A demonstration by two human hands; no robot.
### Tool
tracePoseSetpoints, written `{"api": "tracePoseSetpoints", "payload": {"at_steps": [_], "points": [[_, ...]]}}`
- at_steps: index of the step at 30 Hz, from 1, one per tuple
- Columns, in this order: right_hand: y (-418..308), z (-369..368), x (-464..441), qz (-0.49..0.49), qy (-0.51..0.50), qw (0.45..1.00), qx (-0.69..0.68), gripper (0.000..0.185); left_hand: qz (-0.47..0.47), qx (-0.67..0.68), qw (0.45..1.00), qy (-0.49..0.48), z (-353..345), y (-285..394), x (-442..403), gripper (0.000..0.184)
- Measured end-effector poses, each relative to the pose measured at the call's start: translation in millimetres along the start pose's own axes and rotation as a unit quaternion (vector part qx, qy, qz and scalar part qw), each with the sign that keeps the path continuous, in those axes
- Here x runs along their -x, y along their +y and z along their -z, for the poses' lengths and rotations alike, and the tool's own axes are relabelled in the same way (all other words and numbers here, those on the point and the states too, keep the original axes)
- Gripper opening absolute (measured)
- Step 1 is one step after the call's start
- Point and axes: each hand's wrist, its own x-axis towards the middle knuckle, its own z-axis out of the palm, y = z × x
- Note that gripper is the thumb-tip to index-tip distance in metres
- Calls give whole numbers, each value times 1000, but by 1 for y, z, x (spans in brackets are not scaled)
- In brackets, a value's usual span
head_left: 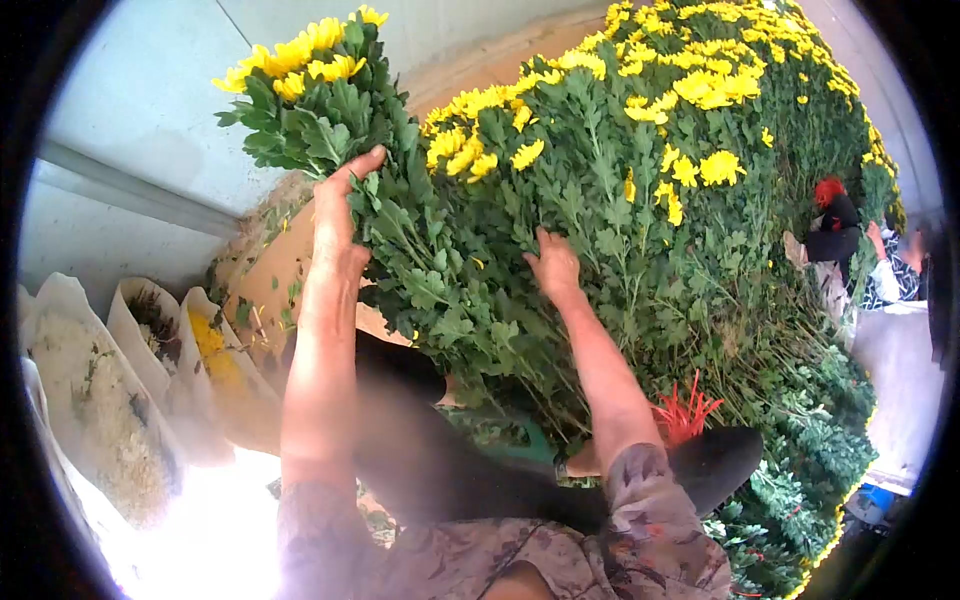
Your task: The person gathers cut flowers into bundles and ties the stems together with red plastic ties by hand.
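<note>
A bunch of yellow flowers [300, 60] with leafy green stems stands at the upper left, its blooms at the top. My left hand [345, 200] is wrapped round its stems from the left, thumb and fingers partly hidden by leaves. To the right, my right hand [555, 265] reaches into the large pile of yellow flowers [715, 90], its fingers against the green stems [600, 200]. Those fingertips are partly sunk in foliage, so what they hold, if anything, is hidden. Red ties [686, 410] lie by my right knee.
White sacks [100, 400] with petals and plant scraps line the left side, below a pale wall [130, 130]. More leafy bunches [800, 480] lie at the lower right. Another person's arm [885, 250] shows at the far right, beside a pale surface [905, 380].
</note>
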Motion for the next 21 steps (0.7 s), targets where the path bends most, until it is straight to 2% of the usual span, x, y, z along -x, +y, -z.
{"api": "tracePoseSetpoints", "payload": {"at_steps": [1,3,4,5,7,8,10,11,13,14,15,17,19,20,21], "points": [[1,2,-2,3,3,1000,-1,50,-4,0,1000,0,-3,-2,0,40],[-6,21,-7,-116,-33,979,-165,48,-59,1,998,-2,-2,-6,-3,41],[-8,42,-10,-193,-99,932,-291,48,-32,17,999,-8,-3,-3,-2,40],[-2,44,-9,-219,-99,894,-378,49,-31,20,999,-10,-2,-4,-3,40],[12,52,-9,-145,-52,870,-469,47,11,27,999,-34,-2,-6,-8,39],[9,67,-9,-144,-47,872,-466,47,9,29,999,-40,-7,-6,-5,39],[-7,113,-11,-162,-88,742,-645,50,10,32,998,-52,-17,-6,2,38],[-12,125,-10,-157,-86,744,-644,50,1,29,996,-79,-17,-9,0,39],[-23,143,-8,-217,-73,742,-630,53,52,-15,998,-26,-35,3,25,41],[-38,158,-7,-216,-50,781,-584,51,33,-46,997,-49,-28,-10,14,43],[-51,166,-5,-204,-55,781,-588,51,38,-37,997,-63,-38,-5,24,41],[-73,178,1,-168,-3,825,-540,42,-16,-55,996,-67,-33,-23,5,40],[-101,198,7,-100,-4,891,-443,41,8,-4,995,-99,-37,-27,3,39],[-107,195,8,-81,13,913,-400,44,15,-43,998,-48,-39,-29,0,35],[-113,191,9,-63,31,932,-355,48,13,-44,998,-52,-39,-31,0,35]]}}
